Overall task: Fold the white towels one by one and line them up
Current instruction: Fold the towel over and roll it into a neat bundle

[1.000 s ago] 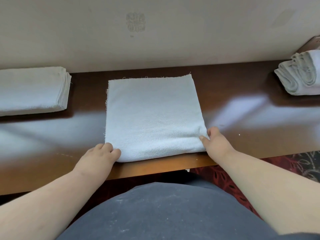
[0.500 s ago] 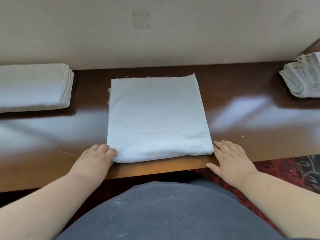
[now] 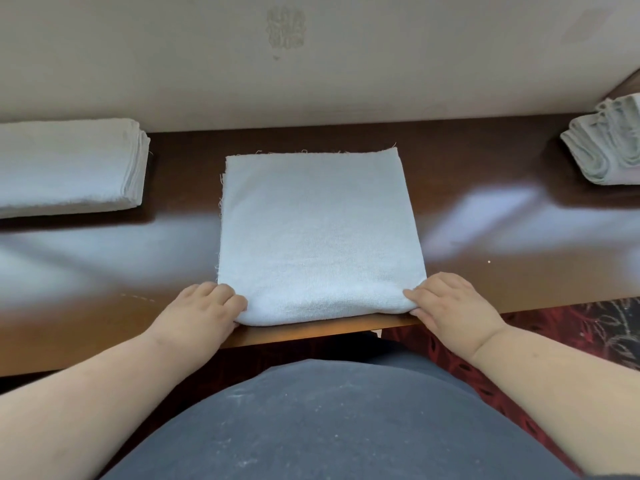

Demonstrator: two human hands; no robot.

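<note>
On the dark wooden table [image 3: 485, 161], I see the left hand [image 3: 201, 306] and right hand [image 3: 450, 306] each pinching a near corner of the flat, square-folded white towel [image 3: 317, 230].

The dark wooden worktop [image 3: 467, 161] carries a folded white towel [image 3: 317, 233] at its near edge. Left of this towel lies a folded stack [image 3: 65, 166]; right, a looser pile [image 3: 609, 147].

White towel [image 3: 317, 233] folded square (frayed far edge), flat between 2 towel stacks [image 3: 69, 164].
</note>
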